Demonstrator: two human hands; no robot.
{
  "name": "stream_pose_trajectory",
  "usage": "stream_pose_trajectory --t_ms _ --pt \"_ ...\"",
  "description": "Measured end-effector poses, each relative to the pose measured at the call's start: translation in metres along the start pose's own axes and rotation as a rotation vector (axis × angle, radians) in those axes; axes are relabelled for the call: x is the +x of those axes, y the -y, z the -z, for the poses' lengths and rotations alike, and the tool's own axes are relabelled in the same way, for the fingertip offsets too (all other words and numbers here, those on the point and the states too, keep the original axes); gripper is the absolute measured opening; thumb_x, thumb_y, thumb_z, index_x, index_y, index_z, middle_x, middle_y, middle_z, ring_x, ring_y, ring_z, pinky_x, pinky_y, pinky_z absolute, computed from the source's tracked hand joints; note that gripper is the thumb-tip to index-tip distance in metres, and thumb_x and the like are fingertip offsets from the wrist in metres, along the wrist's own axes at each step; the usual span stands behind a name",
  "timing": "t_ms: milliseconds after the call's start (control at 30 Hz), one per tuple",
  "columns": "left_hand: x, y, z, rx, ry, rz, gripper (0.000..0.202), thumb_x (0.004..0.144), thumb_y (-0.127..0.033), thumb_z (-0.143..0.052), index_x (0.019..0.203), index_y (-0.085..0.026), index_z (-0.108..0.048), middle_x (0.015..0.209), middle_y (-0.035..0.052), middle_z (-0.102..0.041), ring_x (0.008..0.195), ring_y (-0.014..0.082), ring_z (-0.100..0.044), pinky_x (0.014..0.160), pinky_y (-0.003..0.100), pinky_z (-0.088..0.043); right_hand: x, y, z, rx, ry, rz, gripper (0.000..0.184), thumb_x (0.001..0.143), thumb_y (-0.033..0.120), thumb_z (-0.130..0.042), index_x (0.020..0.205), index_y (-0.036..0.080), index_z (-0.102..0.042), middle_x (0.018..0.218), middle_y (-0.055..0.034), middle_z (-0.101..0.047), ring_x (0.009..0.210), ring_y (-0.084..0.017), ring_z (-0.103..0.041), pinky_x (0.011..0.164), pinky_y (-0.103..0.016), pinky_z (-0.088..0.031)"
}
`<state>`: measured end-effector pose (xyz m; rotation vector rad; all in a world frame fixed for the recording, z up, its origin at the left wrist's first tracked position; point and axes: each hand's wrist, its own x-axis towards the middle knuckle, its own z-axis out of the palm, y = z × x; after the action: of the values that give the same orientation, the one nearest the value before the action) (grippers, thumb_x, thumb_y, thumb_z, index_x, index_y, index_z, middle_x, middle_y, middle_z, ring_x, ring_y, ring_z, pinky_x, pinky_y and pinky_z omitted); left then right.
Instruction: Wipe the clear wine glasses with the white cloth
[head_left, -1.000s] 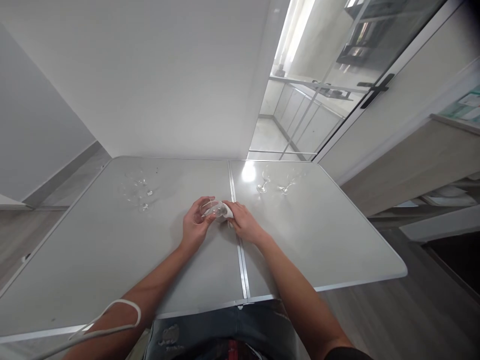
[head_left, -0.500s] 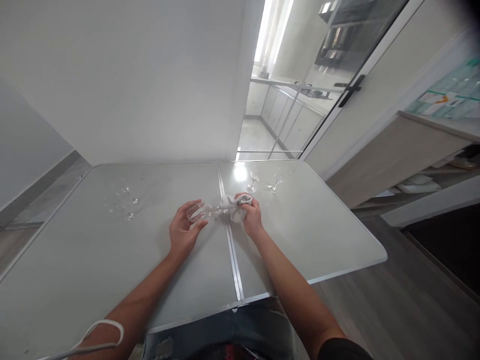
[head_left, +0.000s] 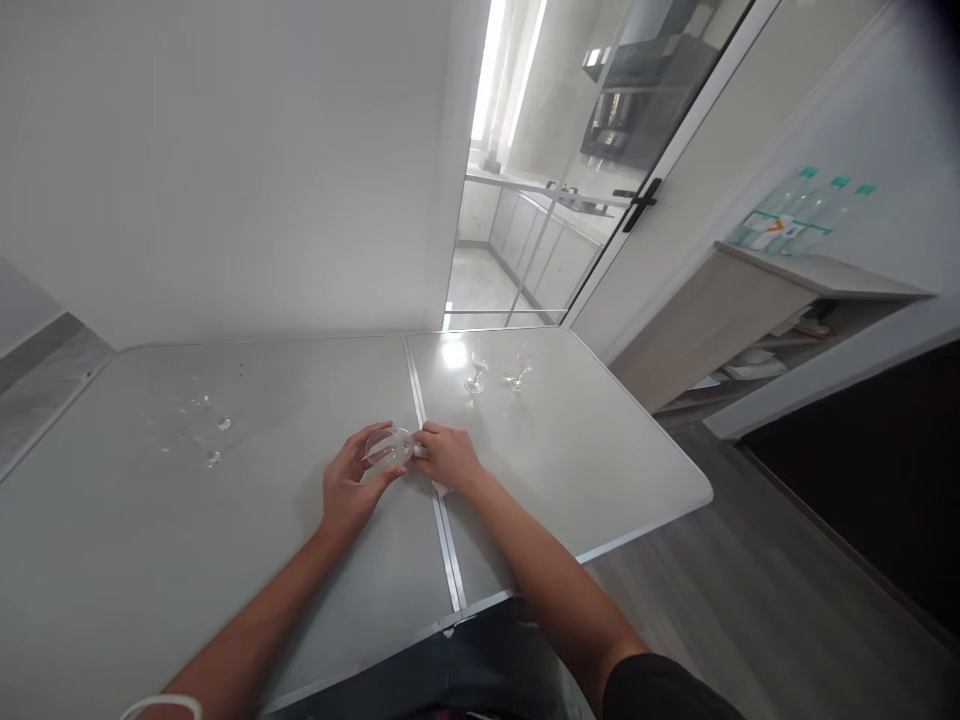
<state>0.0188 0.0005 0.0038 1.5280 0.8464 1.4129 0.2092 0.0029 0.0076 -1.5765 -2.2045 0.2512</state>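
My left hand curls around the bowl of a clear stemmed glass held on its side just above the grey table. My right hand is closed beside the glass, at its stem end, with a white cloth mostly hidden under the palm. Both hands meet over the metal seam down the table's middle.
Two more stemmed glasses stand at the far edge of the table, right of the seam. Several clear glasses sit at the far left. Beyond are a glass door and a wooden shelf with bottles.
My right hand has come back from the stem's far end to press against the glass, and the cloth is now tucked under it. The view has swung to the right.
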Motion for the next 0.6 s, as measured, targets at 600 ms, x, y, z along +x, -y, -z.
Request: stream_pose_trajectory --t_ms 600 --pt "0.008 -0.003 0.0 0.363 0.56 -0.132 0.022 0.093 -0.04 -0.064 0.08 -0.023 -0.064 0.092 0.0064 -0.065 0.091 0.0235 -0.06 0.085 0.037 -0.049 -0.054 -0.236 0.14 0.11 -0.63 -0.937 0.034 0.075 0.038 -0.069 0.085 0.008 -0.08 0.088 -0.0161 -0.078 0.083 -0.024 -0.066 0.074 -0.029 -0.046"
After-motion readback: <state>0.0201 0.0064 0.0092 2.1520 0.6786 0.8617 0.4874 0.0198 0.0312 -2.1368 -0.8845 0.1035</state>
